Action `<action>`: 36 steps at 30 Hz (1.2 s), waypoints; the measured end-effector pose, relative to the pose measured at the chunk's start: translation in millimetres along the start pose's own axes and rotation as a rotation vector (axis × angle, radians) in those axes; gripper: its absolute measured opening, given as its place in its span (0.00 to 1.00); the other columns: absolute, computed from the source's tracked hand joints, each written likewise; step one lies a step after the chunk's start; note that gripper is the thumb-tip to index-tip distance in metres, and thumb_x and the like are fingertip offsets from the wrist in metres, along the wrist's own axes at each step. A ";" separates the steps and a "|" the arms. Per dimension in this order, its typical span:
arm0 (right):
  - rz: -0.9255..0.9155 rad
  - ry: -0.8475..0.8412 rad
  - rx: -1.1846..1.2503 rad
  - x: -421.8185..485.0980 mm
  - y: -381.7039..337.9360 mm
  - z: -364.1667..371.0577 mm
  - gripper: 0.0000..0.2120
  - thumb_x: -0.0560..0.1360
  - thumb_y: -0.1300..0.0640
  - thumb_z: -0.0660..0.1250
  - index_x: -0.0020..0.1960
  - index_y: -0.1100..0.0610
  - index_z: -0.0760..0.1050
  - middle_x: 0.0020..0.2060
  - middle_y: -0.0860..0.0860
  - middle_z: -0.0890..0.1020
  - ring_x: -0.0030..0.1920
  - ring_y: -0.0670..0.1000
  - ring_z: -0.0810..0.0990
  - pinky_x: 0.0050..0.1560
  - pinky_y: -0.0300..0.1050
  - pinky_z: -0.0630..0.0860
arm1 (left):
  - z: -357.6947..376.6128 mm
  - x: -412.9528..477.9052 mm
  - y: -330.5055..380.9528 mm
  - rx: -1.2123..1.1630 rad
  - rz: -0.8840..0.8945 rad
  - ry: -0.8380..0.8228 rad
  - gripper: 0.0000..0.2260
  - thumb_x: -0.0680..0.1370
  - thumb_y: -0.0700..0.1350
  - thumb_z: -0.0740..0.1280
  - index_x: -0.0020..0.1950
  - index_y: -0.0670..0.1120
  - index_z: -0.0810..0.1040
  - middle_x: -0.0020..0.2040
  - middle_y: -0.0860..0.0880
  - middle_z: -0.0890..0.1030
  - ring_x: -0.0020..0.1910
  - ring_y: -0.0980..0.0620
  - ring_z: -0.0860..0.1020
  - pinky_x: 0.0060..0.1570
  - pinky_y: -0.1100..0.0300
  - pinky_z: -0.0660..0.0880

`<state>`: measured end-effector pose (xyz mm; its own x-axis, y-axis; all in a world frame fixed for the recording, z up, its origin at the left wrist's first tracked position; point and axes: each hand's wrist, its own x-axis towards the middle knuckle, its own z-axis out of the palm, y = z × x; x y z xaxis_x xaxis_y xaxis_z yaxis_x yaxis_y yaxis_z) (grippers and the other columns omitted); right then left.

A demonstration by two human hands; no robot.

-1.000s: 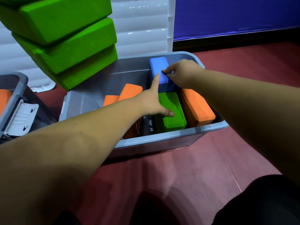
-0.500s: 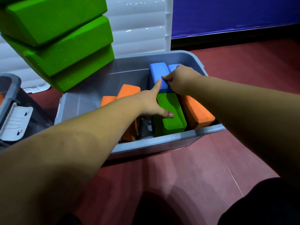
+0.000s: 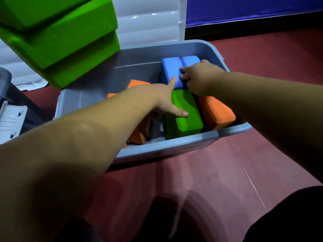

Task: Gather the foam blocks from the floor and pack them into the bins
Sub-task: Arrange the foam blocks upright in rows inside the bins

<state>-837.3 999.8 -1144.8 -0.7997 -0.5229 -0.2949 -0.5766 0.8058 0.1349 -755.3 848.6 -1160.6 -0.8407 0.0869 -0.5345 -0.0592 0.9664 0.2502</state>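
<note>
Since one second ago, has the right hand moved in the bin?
Yes. The right hand drew back from the bin's far rim, uncovering a second blue block.

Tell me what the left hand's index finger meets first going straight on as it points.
The left blue foam block: the left hand has its fingertip over that block's top face, contact unclear. Beyond stands the far wall of the grey plastic bin.

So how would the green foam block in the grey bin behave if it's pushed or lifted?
Probably light for its size: the green rectangular foam block looks like solid foam. Its flat faces suggest sliding, not rolling. With the orange foam block beside it in the grey plastic bin, it likely won't tip rightward.
</note>
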 end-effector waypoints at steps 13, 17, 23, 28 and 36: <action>0.024 -0.045 0.005 -38.3 -21.9 -14.8 0.25 0.76 0.53 0.63 0.73 0.49 0.73 0.74 0.50 0.72 0.68 0.60 0.73 0.68 0.58 0.73 | 10.2 -16.4 0.1 0.006 0.077 0.170 0.57 0.70 0.75 0.70 0.87 0.49 0.46 0.73 0.41 0.75 0.66 0.40 0.78 0.64 0.50 0.75; -0.035 0.040 0.140 -50.0 -35.8 -19.6 0.18 0.79 0.54 0.62 0.66 0.46 0.81 0.65 0.52 0.77 0.65 0.59 0.77 0.65 0.57 0.75 | -3.5 -36.4 -13.3 0.097 0.084 0.318 0.38 0.74 0.71 0.70 0.75 0.48 0.72 0.65 0.46 0.81 0.63 0.42 0.80 0.57 0.50 0.76; -0.066 0.140 0.159 -46.1 -64.1 -31.1 0.16 0.80 0.54 0.62 0.64 0.54 0.82 0.63 0.59 0.80 0.63 0.62 0.77 0.64 0.55 0.75 | -9.0 -65.1 -58.9 0.145 -0.119 0.495 0.35 0.72 0.66 0.75 0.69 0.45 0.73 0.67 0.40 0.75 0.68 0.37 0.74 0.66 0.43 0.75; -0.087 0.102 0.266 -47.9 -90.6 -33.7 0.19 0.82 0.56 0.61 0.72 0.53 0.77 0.66 0.56 0.80 0.67 0.59 0.75 0.63 0.46 0.71 | 1.1 -82.1 -81.0 0.043 -0.256 0.259 0.42 0.74 0.67 0.74 0.74 0.39 0.66 0.70 0.39 0.74 0.68 0.38 0.75 0.59 0.50 0.73; 0.021 0.018 0.330 -36.6 -122.6 -32.3 0.31 0.83 0.37 0.60 0.80 0.52 0.64 0.73 0.57 0.74 0.65 0.60 0.78 0.67 0.52 0.73 | 9.1 -95.1 -98.5 -0.460 -0.141 0.023 0.40 0.76 0.42 0.78 0.83 0.51 0.61 0.72 0.49 0.77 0.61 0.48 0.82 0.58 0.50 0.82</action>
<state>-742.7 911.2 -1120.0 -0.8152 -0.5081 -0.2780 -0.4774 0.8612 -0.1743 -664.7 747.4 -1141.7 -0.8187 -0.0478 -0.5723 -0.4010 0.7609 0.5101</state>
